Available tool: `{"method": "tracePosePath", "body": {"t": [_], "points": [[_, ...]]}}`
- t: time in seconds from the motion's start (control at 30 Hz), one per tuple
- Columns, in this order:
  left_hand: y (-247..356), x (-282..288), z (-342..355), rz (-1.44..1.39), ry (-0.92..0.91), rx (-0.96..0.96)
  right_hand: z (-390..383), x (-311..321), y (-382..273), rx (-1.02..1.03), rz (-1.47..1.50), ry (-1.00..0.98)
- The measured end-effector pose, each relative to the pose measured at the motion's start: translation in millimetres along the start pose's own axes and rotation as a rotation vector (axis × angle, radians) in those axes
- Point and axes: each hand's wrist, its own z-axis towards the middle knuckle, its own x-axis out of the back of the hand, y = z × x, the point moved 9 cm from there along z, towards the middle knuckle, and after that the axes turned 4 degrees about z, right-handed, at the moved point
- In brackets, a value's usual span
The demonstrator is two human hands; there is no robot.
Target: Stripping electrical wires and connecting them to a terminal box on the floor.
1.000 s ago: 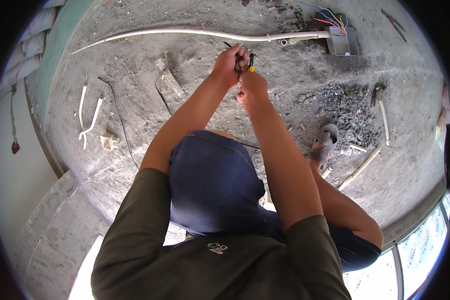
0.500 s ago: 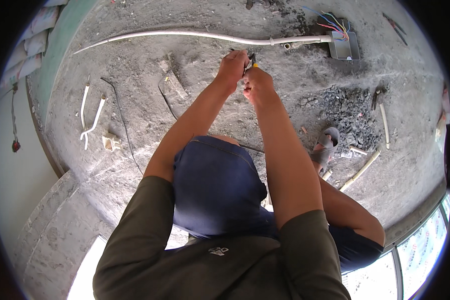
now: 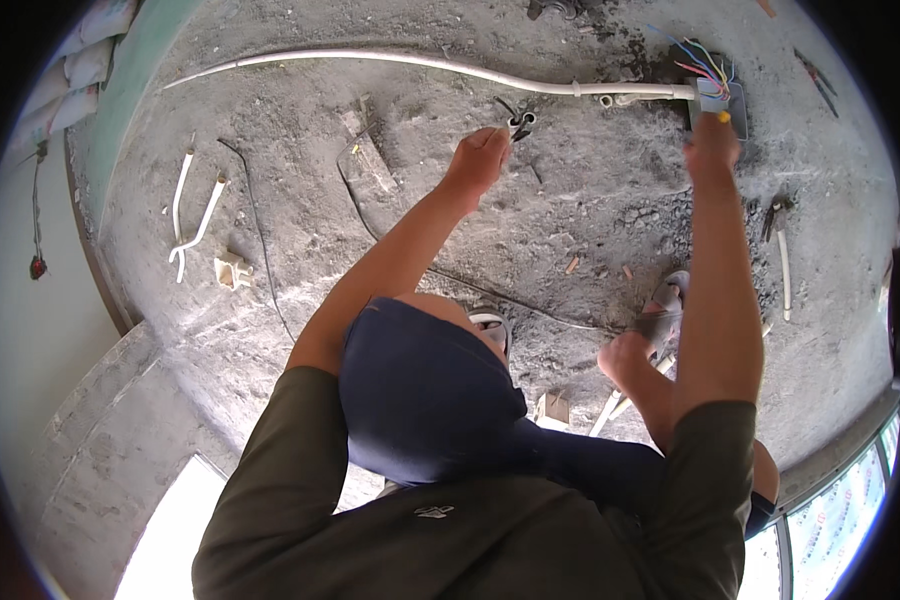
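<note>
My left hand [image 3: 478,165] is closed around a small white-and-black piece [image 3: 520,124] above the floor. Round openings and dark strips show past its fingertips; the exact kind is unclear. My right hand [image 3: 712,150], smeared by motion, is at the near side of a grey junction box [image 3: 738,108]. A small yellow thing [image 3: 723,117] shows at the fingers of this hand, and its kind is blurred. Several coloured wires [image 3: 705,65] rise out of the box. A long white conduit [image 3: 430,63] runs along the floor into the box's left side.
Pliers [image 3: 816,82] lie at the far right. Loose white pipes [image 3: 198,218] and a beige fitting [image 3: 233,270] are on the left. A black cable [image 3: 515,300] crosses the dusty floor near my feet. Another pipe piece [image 3: 785,275] lies at right. Sacks [image 3: 75,85] stand far left.
My right hand has left my left hand and swung right to the junction box, carrying the yellow thing. My left hand keeps the white-and-black piece. The view has shifted slightly.
</note>
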Motion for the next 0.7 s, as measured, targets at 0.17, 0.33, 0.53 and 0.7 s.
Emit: {"method": "tracePosePath", "body": {"t": [0.17, 0.33, 0.53, 0.7], "points": [[0, 41, 3, -0.475, -0.023, 0.044, -184, -90, -31, 0.265, -0.242, -0.343], [11, 28, 18, -0.552, -0.044, 0.095, -265, -179, 87, 0.182, -0.335, -0.610], [0, 23, 12, -0.734, -0.079, 0.095, -260, -202, 90, 0.050, -0.328, -0.588], [-4, 20, 13, -0.762, -0.086, 0.106, -268, -204, 87, 0.105, -0.299, -0.568]]}}
